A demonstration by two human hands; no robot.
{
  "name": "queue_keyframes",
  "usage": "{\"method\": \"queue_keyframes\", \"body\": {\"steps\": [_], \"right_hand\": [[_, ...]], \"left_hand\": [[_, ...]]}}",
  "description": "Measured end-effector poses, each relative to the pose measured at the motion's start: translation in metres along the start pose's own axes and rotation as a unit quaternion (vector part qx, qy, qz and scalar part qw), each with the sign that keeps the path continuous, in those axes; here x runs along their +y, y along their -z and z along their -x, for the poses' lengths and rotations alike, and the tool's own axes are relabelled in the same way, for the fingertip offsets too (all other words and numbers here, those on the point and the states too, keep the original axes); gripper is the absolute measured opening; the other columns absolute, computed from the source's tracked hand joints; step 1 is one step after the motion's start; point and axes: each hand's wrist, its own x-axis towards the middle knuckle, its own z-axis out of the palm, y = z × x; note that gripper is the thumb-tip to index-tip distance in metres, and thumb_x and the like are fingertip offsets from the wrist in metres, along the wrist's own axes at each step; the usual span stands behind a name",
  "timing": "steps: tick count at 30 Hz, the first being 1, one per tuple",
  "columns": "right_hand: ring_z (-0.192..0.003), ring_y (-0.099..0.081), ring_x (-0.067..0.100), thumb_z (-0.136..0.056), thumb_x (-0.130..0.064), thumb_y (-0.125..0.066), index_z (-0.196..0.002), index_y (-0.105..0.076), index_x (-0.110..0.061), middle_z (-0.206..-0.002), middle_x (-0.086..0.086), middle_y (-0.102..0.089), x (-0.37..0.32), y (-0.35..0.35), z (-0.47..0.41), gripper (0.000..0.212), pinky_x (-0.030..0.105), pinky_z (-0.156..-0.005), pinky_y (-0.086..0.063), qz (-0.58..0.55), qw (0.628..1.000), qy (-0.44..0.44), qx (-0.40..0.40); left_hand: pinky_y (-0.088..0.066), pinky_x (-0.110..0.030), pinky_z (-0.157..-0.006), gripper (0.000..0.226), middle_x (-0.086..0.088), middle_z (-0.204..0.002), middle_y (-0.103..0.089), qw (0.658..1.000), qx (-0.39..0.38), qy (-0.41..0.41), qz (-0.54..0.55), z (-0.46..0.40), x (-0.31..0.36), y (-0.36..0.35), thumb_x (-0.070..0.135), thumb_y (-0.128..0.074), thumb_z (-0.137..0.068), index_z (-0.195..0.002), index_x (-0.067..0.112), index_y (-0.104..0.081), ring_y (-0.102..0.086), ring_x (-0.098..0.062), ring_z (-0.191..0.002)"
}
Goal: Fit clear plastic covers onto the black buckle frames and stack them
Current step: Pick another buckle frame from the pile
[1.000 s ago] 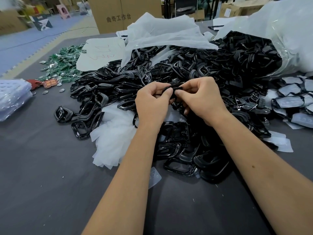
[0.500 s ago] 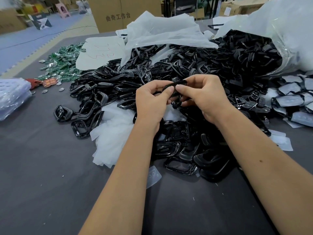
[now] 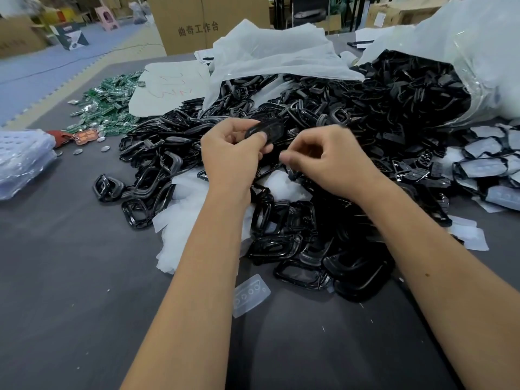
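Note:
My left hand [image 3: 233, 153] grips a black buckle frame [image 3: 266, 130] between thumb and fingers, raised over the big heap of black buckle frames [image 3: 309, 142]. My right hand [image 3: 329, 159] is just to its right, apart from the frame, with fingers curled and thumb and forefinger pinched together; whether they hold something small is blurred. A pile of clear plastic covers [image 3: 194, 209] lies under my left wrist. One loose clear cover [image 3: 250, 294] rests on the grey table [image 3: 70, 277] near me. Frames with covers fitted lie at the right edge [image 3: 486, 164].
A clear bag [image 3: 464, 60] spills more black frames at the back right. Green circuit boards [image 3: 109, 105] lie at the back left, white plastic sheets [image 3: 275, 57] behind the heap. A stack of clear trays [image 3: 22, 161] sits at the left edge. A cardboard box [image 3: 205, 21] stands beyond.
My hands have come apart. The left one keeps the black frame and has lifted it; the right one has drawn away to the right and lower.

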Motion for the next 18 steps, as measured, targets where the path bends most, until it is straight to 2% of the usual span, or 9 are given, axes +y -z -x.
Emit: {"method": "queue_keyframes", "body": {"steps": [3, 7, 9, 12, 15, 18], "right_hand": [[-0.079, -0.065, 0.007, -0.075, -0.046, -0.089, -0.089, -0.077, -0.03, -0.081, -0.011, -0.07, -0.002, 0.002, 0.0, 0.024, 0.028, -0.073, -0.051, 0.156, 0.979, -0.024, -0.127], [-0.074, -0.054, -0.001, -0.066, -0.059, -0.09, -0.104, -0.072, -0.039, -0.081, -0.015, -0.06, -0.004, -0.003, 0.0, 0.047, 0.029, -0.073, -0.044, 0.178, 0.977, -0.032, -0.116], [-0.071, -0.053, -0.001, -0.069, -0.057, -0.089, -0.104, -0.073, -0.042, -0.079, -0.015, -0.059, -0.003, -0.008, 0.001, 0.041, 0.028, -0.071, -0.042, 0.172, 0.98, -0.019, -0.097], [-0.063, -0.057, 0.004, -0.076, -0.033, -0.09, -0.087, -0.079, -0.033, -0.073, -0.008, -0.067, 0.001, -0.012, 0.001, 0.015, 0.027, -0.067, -0.047, 0.097, 0.993, -0.009, -0.067], [-0.055, -0.055, 0.0, -0.08, -0.019, -0.088, -0.08, -0.082, -0.026, -0.066, -0.009, -0.069, 0.009, -0.007, 0.001, 0.01, 0.014, -0.059, -0.043, -0.01, 0.999, -0.003, -0.036], [-0.059, -0.06, 0.002, -0.084, -0.015, -0.086, -0.083, -0.082, -0.02, -0.07, -0.002, -0.075, 0.015, -0.004, 0.001, 0.007, 0.017, -0.06, -0.047, -0.124, 0.992, -0.023, 0.013]], "left_hand": [[-0.049, -0.018, -0.055, 0.022, -0.006, -0.076, -0.067, 0.999, 0.023, 0.026, 0.016, -0.002, -0.002, 0.005, -0.011, -0.069, -0.086, -0.087, 0.011, -0.07, -0.071, -0.015, -0.061], [-0.05, -0.019, -0.056, 0.019, -0.011, -0.079, -0.066, 0.999, 0.03, 0.03, 0.026, -0.001, -0.006, 0.002, -0.011, -0.068, -0.085, -0.088, 0.008, -0.07, -0.071, -0.019, -0.064], [-0.05, -0.02, -0.056, 0.02, -0.009, -0.076, -0.067, 0.999, 0.032, 0.028, 0.022, 0.0, -0.008, -0.001, -0.011, -0.068, -0.086, -0.086, 0.009, -0.07, -0.072, -0.019, -0.066], [-0.049, -0.02, -0.056, 0.022, -0.005, -0.072, -0.066, 0.999, 0.04, 0.023, 0.018, 0.002, -0.011, -0.004, -0.01, -0.068, -0.085, -0.083, 0.012, -0.069, -0.072, -0.018, -0.064], [-0.049, -0.019, -0.054, 0.025, -0.003, -0.07, -0.065, 0.999, 0.046, 0.017, 0.021, 0.002, -0.013, -0.007, -0.011, -0.067, -0.085, -0.081, 0.014, -0.069, -0.071, -0.015, -0.06], [-0.05, -0.018, -0.054, 0.023, -0.005, -0.075, -0.066, 0.998, 0.055, 0.015, 0.017, 0.002, -0.015, -0.008, -0.009, -0.068, -0.086, -0.082, 0.014, -0.07, -0.073, -0.015, -0.061]]}}
